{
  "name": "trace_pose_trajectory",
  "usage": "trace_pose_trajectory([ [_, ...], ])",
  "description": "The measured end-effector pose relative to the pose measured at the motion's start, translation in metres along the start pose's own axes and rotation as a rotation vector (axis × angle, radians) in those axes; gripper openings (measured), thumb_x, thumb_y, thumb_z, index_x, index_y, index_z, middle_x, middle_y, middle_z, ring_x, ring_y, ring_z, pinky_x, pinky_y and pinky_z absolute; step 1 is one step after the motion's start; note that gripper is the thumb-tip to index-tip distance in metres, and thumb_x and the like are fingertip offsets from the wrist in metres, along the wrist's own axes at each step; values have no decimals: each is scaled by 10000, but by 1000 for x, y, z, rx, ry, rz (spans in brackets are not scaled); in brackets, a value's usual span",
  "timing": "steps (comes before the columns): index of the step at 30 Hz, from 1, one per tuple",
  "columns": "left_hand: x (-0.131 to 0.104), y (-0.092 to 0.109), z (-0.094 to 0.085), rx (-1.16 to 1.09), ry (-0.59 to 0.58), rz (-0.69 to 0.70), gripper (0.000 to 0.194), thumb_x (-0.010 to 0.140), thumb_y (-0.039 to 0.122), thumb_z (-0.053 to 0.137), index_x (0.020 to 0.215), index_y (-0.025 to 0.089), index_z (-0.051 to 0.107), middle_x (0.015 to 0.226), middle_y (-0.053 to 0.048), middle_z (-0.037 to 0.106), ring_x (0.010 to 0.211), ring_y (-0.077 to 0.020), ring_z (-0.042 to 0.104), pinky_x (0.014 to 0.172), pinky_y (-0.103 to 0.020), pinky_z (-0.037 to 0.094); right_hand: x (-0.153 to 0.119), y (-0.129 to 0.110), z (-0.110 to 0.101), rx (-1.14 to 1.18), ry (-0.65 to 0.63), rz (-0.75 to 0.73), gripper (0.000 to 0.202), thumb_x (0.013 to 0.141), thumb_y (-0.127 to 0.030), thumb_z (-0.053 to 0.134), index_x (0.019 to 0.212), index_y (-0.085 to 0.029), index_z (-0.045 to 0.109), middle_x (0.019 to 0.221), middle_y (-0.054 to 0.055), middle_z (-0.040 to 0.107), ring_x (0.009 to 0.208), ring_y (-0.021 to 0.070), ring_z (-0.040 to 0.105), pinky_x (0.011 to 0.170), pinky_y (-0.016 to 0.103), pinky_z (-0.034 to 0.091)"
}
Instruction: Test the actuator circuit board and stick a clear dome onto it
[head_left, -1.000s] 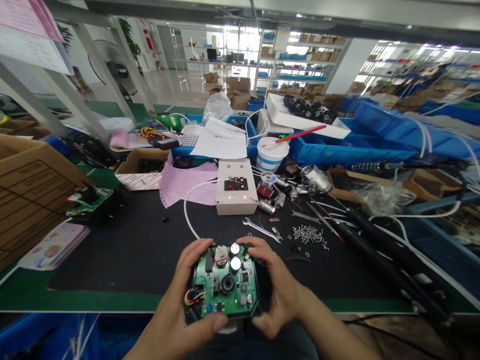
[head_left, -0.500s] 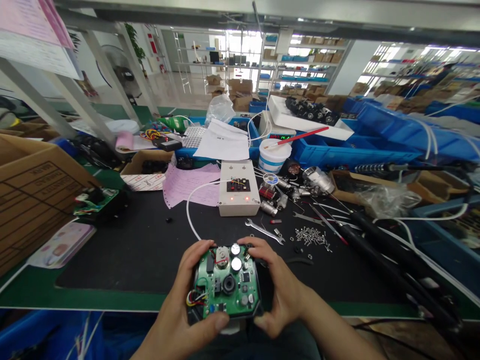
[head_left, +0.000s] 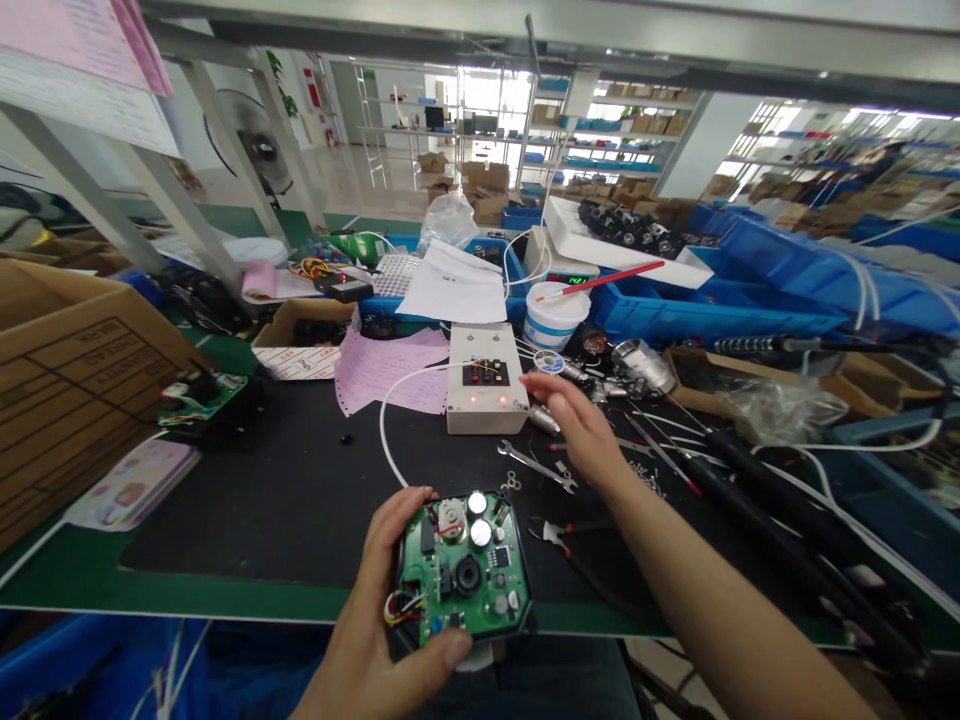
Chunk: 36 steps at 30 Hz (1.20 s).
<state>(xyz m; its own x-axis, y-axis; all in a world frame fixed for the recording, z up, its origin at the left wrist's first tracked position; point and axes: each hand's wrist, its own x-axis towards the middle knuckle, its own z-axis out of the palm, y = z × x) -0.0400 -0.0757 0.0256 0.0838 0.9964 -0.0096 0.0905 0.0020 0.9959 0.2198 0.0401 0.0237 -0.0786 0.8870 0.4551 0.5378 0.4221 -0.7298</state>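
Observation:
My left hand (head_left: 397,600) grips a green circuit board in a black housing (head_left: 491,575) by its left side, the thumb along the near edge. The board carries a black round part, two silver capacitors and coloured wires at its left. A white cable runs from behind it to a pale control box (head_left: 487,412) with two lit red lamps. My right hand (head_left: 574,425) is off the board, fingers extended beside the box's right edge; whether a fingertip touches the box cannot be made out. Under the right forearm lie cutters (head_left: 553,532) with red-and-black handles.
A wrench (head_left: 536,466) and small nuts lie on the black mat (head_left: 300,500). Metal fittings (head_left: 645,365) crowd the right, near a white tub (head_left: 555,318). Another circuit board (head_left: 202,405) stands left by a cardboard box (head_left: 90,390). Blue bins (head_left: 712,310) line the back.
My right hand has let go of the board and moved forward to the control box's right side. My left hand still holds the board. The cutters have come into sight.

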Motion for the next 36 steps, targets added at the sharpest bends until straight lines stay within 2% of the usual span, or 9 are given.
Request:
trace_pose_trajectory([
  [3,0,0,1,-16,1,-7,778,618,557,783,1309,362,483,1433,-26,411,1349,-329,361,1131,-485,290,65,38,15,-154,67,57,373,985,-450,414,1124,-165,609,1150,150,621,1093,302,581,984,518,446],
  [6,0,-2,1,-12,1,10,764,622,554,778,1304,384,481,1435,-17,406,1360,-331,346,1129,-496,284,108,63,36,-251,55,32,265,960,-357,552,1116,-149,608,1165,120,602,1127,281,552,1015,523,401],
  [10,0,-6,1,21,12,44,752,633,567,766,1301,366,486,1416,-33,422,1354,-341,347,1130,-509,271,121,74,51,-309,19,-27,226,951,-328,597,1081,-145,612,1159,82,594,1119,253,546,998,490,411],
  [16,2,-6,1,22,-38,73,771,665,570,741,1328,299,455,1428,-89,372,1351,-356,332,1128,-542,242,120,70,45,-265,25,-52,205,939,-250,481,1002,-135,638,1086,144,622,1110,292,539,1023,494,390],
  [19,2,-7,0,21,-67,99,771,685,553,735,1345,294,432,1439,-92,349,1365,-350,314,1123,-519,269,102,47,36,-221,79,-54,284,929,-278,434,1120,-142,595,1177,161,589,1156,306,513,1041,514,378],
  [23,1,-9,-3,25,-105,125,774,712,506,736,1379,324,388,1455,-79,320,1365,-352,319,1121,-510,281,25,-9,21,-28,130,-77,313,974,-342,424,1249,-221,513,1231,108,556,1122,256,545,950,451,474],
  [28,4,-11,-5,68,-163,169,767,738,461,731,1398,361,353,1455,-76,298,1361,-358,318,1122,-554,256,-76,-59,14,201,-108,-156,320,1001,-332,424,1311,-296,495,1292,63,526,1187,252,496,997,434,432],
  [31,4,-11,-4,53,-154,196,763,730,462,740,1387,373,362,1438,-70,314,1351,-356,326,1125,-566,242,-94,-64,16,185,-165,-187,368,1015,-391,387,1364,-295,453,1365,62,468,1235,254,458,1027,410,407],
  [36,2,-9,-4,55,-140,179,768,733,452,742,1392,358,359,1451,-82,294,1361,-366,314,1125,-588,222,-93,-59,20,189,-168,-203,433,1011,-491,350,1394,-300,419,1428,61,401,1294,279,402,1078,440,349],
])
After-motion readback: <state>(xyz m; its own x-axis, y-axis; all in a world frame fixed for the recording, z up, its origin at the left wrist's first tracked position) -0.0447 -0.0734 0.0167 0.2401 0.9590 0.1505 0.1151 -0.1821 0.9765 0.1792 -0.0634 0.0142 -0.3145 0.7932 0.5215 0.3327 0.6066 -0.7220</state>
